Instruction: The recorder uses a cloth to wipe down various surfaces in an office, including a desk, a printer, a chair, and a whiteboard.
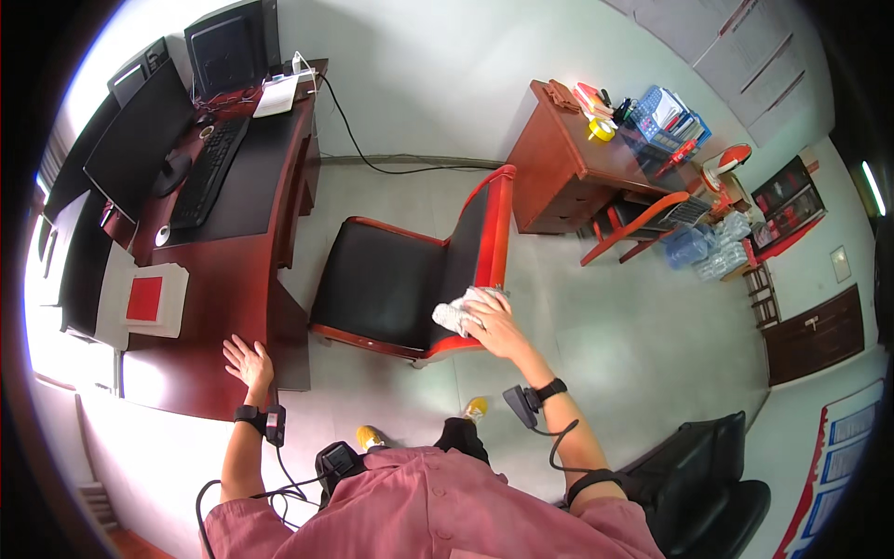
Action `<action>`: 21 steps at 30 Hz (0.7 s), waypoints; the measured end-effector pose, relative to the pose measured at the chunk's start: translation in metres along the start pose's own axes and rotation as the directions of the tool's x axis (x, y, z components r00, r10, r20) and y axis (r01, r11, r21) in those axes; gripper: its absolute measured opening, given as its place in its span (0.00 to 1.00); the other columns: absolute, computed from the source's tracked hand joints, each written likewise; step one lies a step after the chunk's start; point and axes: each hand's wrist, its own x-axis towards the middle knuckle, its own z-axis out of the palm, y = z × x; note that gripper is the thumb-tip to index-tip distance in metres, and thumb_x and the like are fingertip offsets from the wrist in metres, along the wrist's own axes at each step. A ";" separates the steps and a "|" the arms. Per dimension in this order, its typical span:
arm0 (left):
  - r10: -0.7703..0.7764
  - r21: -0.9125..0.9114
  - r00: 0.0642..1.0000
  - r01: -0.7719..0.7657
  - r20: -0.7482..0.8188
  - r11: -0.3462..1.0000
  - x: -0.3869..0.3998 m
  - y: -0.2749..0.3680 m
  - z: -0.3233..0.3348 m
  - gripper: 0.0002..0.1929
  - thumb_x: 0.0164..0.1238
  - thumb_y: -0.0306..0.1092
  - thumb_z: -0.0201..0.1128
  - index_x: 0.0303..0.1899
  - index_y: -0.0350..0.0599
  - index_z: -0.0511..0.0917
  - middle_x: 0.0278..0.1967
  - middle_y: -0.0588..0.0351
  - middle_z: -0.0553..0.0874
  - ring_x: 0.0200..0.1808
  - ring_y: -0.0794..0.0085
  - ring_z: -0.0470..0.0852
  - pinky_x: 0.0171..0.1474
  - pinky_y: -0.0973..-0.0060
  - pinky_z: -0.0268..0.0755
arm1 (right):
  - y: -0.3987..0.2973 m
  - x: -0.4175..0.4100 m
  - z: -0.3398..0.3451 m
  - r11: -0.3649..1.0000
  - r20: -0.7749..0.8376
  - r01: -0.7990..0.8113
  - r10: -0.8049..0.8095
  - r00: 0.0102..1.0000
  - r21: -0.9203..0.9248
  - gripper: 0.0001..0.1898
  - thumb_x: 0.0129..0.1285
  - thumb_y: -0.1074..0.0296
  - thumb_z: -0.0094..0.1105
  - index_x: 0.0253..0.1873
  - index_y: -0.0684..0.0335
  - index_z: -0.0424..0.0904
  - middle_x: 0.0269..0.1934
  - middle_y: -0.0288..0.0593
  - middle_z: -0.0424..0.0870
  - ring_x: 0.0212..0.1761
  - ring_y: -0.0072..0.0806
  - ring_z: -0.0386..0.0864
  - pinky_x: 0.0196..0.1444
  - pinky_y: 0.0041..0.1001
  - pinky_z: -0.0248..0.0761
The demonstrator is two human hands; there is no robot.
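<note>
My right hand [497,327] presses a crumpled white cloth [455,314] against the near side of the backrest of a wooden chair [380,279]. The chair has a black padded seat and back in a reddish wood frame, and its seat faces the desk. My left hand [249,361] is spread with fingers apart at the edge of the dark red wooden desk [216,293]; nothing is held in it. Whether its palm rests on the desktop cannot be made out. Part of the cloth is hidden beneath my right fingers.
The desk carries a monitor [140,140], a keyboard [209,171] and papers [157,300]. A second desk [552,168] with a file rack [670,119] stands against the far wall. A black cable [391,171] runs along the floor. Behind my right arm is a black leather chair [698,482].
</note>
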 end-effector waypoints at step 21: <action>0.198 -0.567 0.542 0.694 0.817 0.444 -0.204 0.333 0.011 0.22 0.74 0.51 0.42 0.47 0.42 0.73 0.33 0.57 0.81 0.28 0.75 0.78 0.28 0.75 0.72 | 0.111 0.048 -0.012 0.790 -0.209 0.550 -0.509 0.835 0.272 0.23 0.67 0.50 0.46 0.52 0.65 0.77 0.55 0.42 0.73 0.69 0.36 0.57 0.73 0.41 0.40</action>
